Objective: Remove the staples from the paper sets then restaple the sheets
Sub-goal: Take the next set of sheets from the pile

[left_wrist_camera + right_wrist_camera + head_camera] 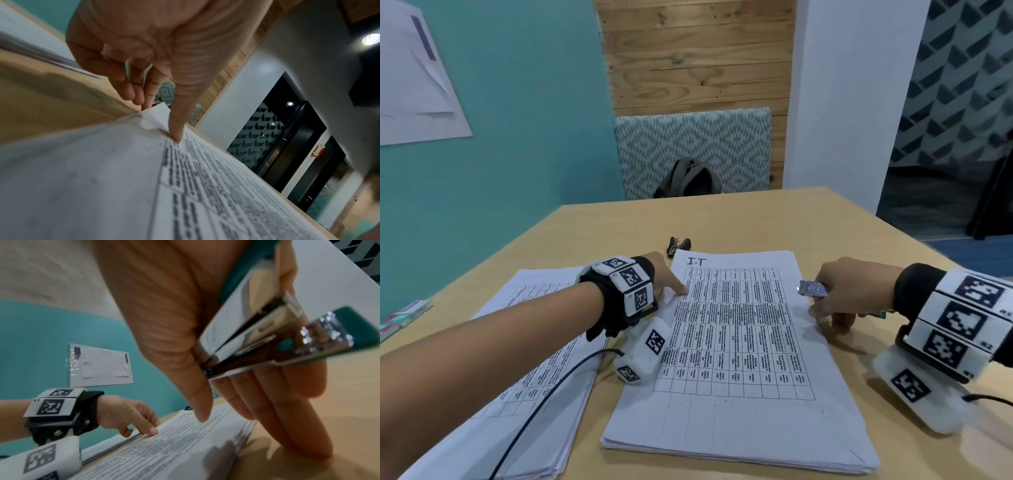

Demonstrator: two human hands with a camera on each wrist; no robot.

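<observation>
A thick paper set (pixel 739 342) headed "I.T", printed with a table, lies in the middle of the wooden table (pixel 825 222). My left hand (pixel 671 284) presses one straight finger (pixel 175 134) on its upper left part, beside a curled-up corner (pixel 156 116). My right hand (pixel 839 298) grips a teal and chrome stapler (pixel 812 288) just off the set's right edge. The stapler (pixel 277 337) is held in the air, while that hand's lower fingers (pixel 298 434) touch the table. A second paper set (pixel 534 342) lies under my left forearm. A dark staple remover (pixel 678 245) rests beyond the sheets.
A dark backpack (pixel 688 178) sits on a patterned chair behind the table's far edge. A striped notebook (pixel 404 315) lies at the left edge. A black cable (pixel 544 404) trails from my left wrist over the second set. A wall runs close on the left.
</observation>
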